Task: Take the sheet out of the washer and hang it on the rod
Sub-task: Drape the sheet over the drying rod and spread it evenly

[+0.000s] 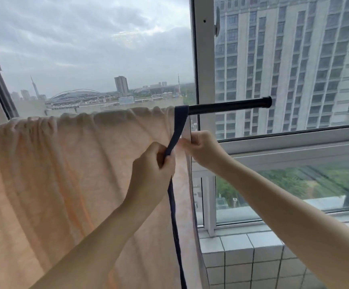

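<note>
now, left hand and right hand in pinches on the sheet below the rod

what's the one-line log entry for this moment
stage: sheet draped over black rod | left hand: grips navy edge band | right hand: pinches sheet edge | status: straightening the end

Bare left forearm and left hand, bare right forearm and right hand, both arms slim.
</note>
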Demonstrator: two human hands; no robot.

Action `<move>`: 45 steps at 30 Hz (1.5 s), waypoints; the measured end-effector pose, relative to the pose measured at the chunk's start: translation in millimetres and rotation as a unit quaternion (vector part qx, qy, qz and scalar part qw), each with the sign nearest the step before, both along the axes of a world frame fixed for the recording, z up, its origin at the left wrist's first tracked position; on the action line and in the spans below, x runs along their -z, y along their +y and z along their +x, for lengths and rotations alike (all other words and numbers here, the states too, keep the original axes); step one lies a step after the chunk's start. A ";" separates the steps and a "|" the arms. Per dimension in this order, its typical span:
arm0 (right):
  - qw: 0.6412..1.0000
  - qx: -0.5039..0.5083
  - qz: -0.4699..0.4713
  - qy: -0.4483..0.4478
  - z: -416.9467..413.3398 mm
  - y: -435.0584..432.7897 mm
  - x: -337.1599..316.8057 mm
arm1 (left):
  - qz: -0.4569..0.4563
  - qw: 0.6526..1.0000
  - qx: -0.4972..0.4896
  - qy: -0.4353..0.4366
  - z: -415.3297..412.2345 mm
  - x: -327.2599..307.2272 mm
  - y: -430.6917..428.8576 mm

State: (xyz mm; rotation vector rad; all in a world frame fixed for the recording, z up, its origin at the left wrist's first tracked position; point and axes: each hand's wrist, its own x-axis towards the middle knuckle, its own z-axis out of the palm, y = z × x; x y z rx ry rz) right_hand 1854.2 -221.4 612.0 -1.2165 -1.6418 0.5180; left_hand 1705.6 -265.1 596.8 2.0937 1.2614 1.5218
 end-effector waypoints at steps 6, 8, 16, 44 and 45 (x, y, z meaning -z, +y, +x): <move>0.989 0.083 0.031 0.122 22.9 -5.7 0.0 | 0.036 0.999 0.029 -0.004 10.6 -8.9 5.1; 0.985 0.080 0.034 0.148 32.8 -9.6 -2.5 | 0.064 0.997 0.040 0.004 21.2 -14.7 7.2; 0.970 0.086 0.062 0.217 69.1 -27.3 -5.5 | 0.151 0.984 0.024 0.091 67.4 -22.5 8.6; 0.993 0.106 -0.054 -0.013 98.9 -61.5 159.0 | -0.072 0.968 -0.067 0.232 91.2 140.9 3.5; 0.992 0.106 -0.065 -0.026 98.6 -64.1 167.1 | -0.088 0.966 -0.065 0.234 90.9 150.0 2.1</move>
